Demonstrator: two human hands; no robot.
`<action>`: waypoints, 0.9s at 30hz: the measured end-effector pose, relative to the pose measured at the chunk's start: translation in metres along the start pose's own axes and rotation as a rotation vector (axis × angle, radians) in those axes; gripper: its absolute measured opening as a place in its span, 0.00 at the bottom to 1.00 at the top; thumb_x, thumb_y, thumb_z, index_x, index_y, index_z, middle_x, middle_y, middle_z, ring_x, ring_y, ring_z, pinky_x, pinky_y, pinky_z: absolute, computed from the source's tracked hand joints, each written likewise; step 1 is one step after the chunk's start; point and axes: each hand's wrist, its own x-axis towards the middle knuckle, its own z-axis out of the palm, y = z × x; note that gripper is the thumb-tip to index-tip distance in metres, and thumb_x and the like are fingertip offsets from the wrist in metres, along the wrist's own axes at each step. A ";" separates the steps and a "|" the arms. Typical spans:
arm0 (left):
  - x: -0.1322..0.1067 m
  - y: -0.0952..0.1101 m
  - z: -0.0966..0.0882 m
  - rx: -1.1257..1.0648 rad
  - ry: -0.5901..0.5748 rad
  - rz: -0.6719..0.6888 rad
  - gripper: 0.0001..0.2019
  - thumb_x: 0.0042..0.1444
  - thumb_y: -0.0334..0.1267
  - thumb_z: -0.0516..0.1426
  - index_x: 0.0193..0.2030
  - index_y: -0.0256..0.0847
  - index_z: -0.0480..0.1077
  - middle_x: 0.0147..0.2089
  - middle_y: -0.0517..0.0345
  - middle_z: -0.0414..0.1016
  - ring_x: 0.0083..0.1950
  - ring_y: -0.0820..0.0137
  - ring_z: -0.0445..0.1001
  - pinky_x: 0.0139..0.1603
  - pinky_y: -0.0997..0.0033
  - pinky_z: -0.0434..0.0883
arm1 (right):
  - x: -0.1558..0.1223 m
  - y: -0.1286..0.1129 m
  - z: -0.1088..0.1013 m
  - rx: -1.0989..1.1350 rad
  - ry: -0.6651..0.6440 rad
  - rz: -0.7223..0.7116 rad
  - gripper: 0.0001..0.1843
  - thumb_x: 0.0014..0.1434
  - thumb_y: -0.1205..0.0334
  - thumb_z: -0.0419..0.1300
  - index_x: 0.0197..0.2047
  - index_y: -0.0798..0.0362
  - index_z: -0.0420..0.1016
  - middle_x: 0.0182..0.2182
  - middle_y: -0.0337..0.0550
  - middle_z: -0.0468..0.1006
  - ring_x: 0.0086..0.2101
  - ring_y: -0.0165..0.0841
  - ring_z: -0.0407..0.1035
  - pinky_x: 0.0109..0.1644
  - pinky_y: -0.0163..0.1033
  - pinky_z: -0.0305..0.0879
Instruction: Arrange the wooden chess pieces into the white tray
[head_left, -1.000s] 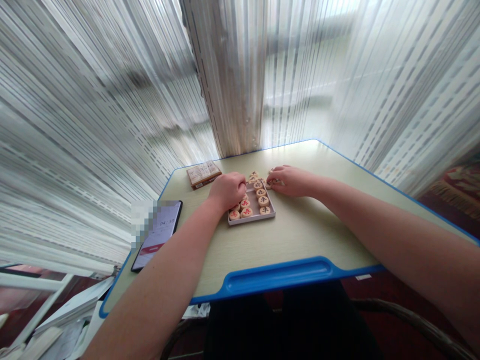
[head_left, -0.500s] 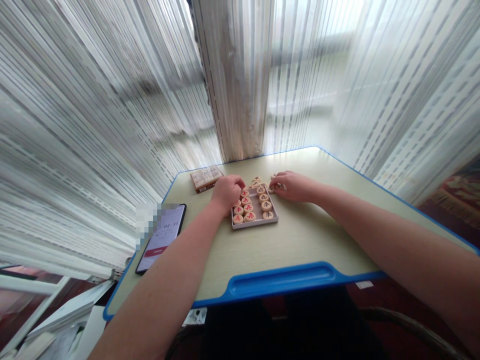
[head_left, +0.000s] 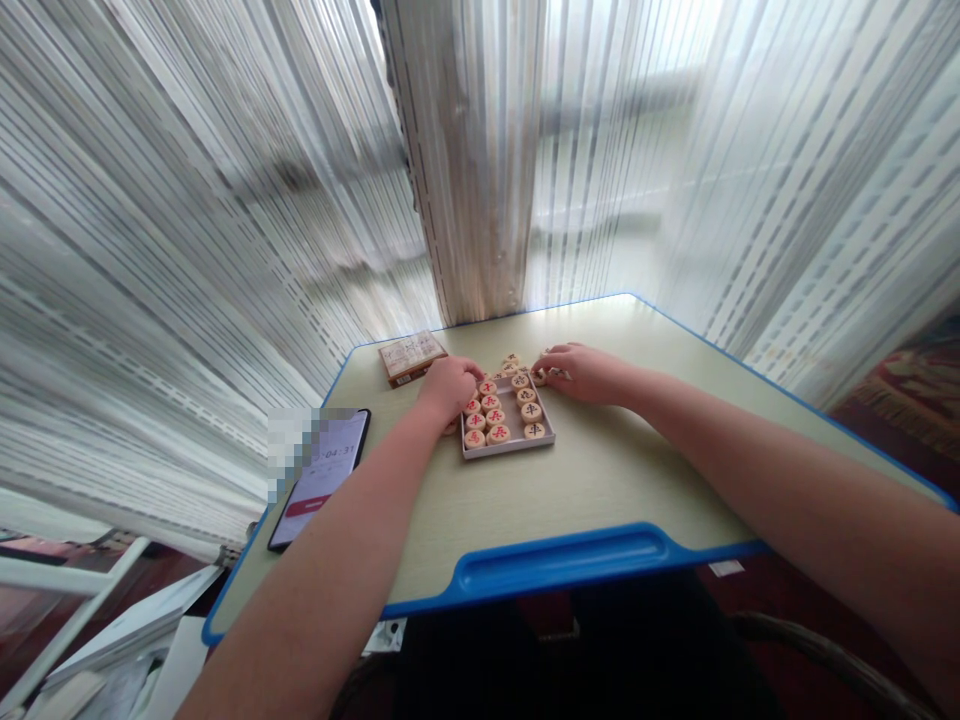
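Note:
A shallow white box [head_left: 510, 449] on the table holds round wooden Chinese chess pieces, red-marked ones in two columns at the left and dark-marked ones [head_left: 531, 411] in a column at the right. Between them the box floor shows. My left hand [head_left: 450, 387] is at the box's far left corner, its fingers bent together beside the red pieces [head_left: 491, 403]; what they hold is hidden. Just right of the box, my right hand [head_left: 576, 371] has its fingers curled down around a piece [head_left: 538, 378]. More loose pieces [head_left: 511, 362] lie behind the box.
A printed cardboard box lid [head_left: 412, 356] lies at the far left. A phone [head_left: 321, 478] showing a timer rests near the left edge. The table [head_left: 622, 490] has a blue rim with a molded groove [head_left: 562, 560] in front. Striped curtains [head_left: 480, 160] hang behind.
My left hand has shifted slightly at the box's far left corner, showing more of the red pieces. My right hand has moved a little left toward the box. The view has shifted slightly.

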 end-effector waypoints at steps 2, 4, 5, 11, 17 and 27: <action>0.001 -0.001 0.001 -0.005 -0.007 0.002 0.20 0.43 0.27 0.48 0.37 0.38 0.79 0.38 0.53 0.80 0.41 0.67 0.75 0.47 0.72 0.69 | 0.000 0.001 0.001 0.006 0.005 -0.023 0.16 0.59 0.66 0.52 0.47 0.52 0.76 0.43 0.48 0.77 0.42 0.36 0.70 0.48 0.39 0.64; 0.002 -0.002 0.001 -0.010 -0.009 -0.001 0.20 0.44 0.27 0.48 0.38 0.37 0.79 0.39 0.52 0.80 0.42 0.66 0.75 0.47 0.72 0.69 | 0.001 0.003 0.002 -0.001 0.013 -0.019 0.15 0.59 0.65 0.53 0.47 0.52 0.76 0.42 0.48 0.77 0.41 0.36 0.71 0.47 0.39 0.64; 0.002 -0.002 0.001 -0.015 -0.013 -0.007 0.21 0.44 0.27 0.48 0.38 0.37 0.79 0.39 0.52 0.80 0.42 0.66 0.75 0.48 0.72 0.70 | 0.001 0.004 0.002 -0.004 0.014 -0.010 0.15 0.59 0.65 0.53 0.46 0.52 0.76 0.42 0.48 0.77 0.41 0.36 0.71 0.47 0.39 0.64; 0.003 -0.003 0.001 -0.032 -0.022 -0.041 0.21 0.44 0.27 0.48 0.40 0.37 0.79 0.41 0.51 0.80 0.45 0.65 0.75 0.51 0.70 0.69 | 0.001 0.003 0.001 -0.010 0.006 0.048 0.15 0.58 0.64 0.53 0.47 0.53 0.76 0.43 0.48 0.76 0.43 0.36 0.70 0.48 0.38 0.64; 0.006 -0.009 0.005 -0.054 0.018 -0.022 0.25 0.46 0.25 0.48 0.51 0.35 0.73 0.50 0.51 0.76 0.51 0.67 0.73 0.53 0.71 0.68 | 0.001 0.001 0.000 -0.022 -0.001 0.083 0.16 0.59 0.65 0.52 0.47 0.53 0.75 0.44 0.48 0.76 0.43 0.37 0.70 0.47 0.38 0.64; 0.004 -0.005 0.001 0.009 -0.053 -0.029 0.22 0.44 0.25 0.48 0.43 0.38 0.77 0.46 0.52 0.78 0.49 0.64 0.73 0.54 0.69 0.67 | 0.002 0.005 0.006 0.021 0.060 0.141 0.15 0.58 0.70 0.52 0.46 0.55 0.76 0.45 0.49 0.74 0.43 0.35 0.71 0.51 0.37 0.63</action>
